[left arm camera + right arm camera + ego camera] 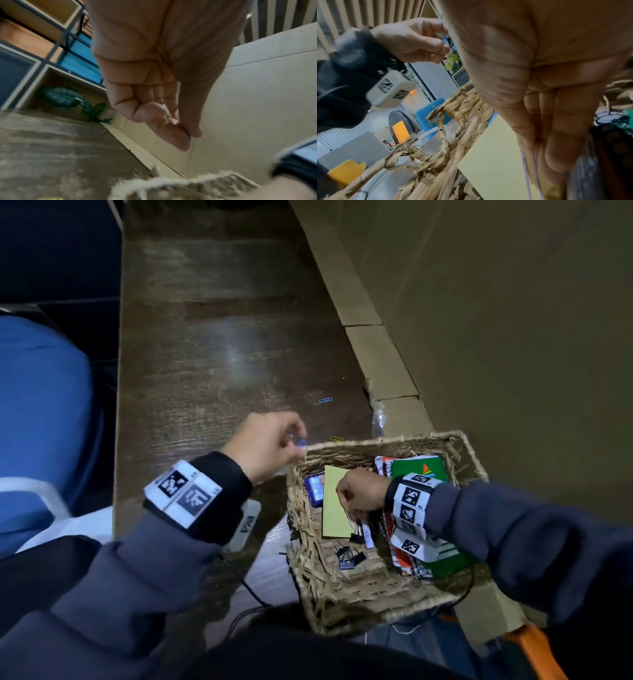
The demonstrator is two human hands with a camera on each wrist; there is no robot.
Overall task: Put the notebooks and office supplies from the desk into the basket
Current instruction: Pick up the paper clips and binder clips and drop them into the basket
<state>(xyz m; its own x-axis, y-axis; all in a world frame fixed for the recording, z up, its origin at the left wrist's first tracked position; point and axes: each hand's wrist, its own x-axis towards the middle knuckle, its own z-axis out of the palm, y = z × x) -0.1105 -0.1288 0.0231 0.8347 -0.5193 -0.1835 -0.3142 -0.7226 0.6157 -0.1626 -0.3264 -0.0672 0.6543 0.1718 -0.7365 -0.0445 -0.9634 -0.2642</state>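
We see the left hand (265, 445) at frame centre, over the counter (212, 344) just beside the basket's upper-left corner, fingertips (185, 136) pinched on a small bluish item, too blurred to name. The right hand (363, 491) is inside the basket (359, 607), lower right of centre, fingers curled, over the yellow notepad (334, 508); we cannot tell whether it grips anything. Green notebook (419, 469), binder clips (347, 554) lie in the basket. Blue paperclip (324, 400), yellow paperclip (336, 438) remain on the counter.

My left hand (265, 445) pinches thumb against fingertips, forearm extended. My right hand (363, 491) hangs palm-down, fingers curled downward.
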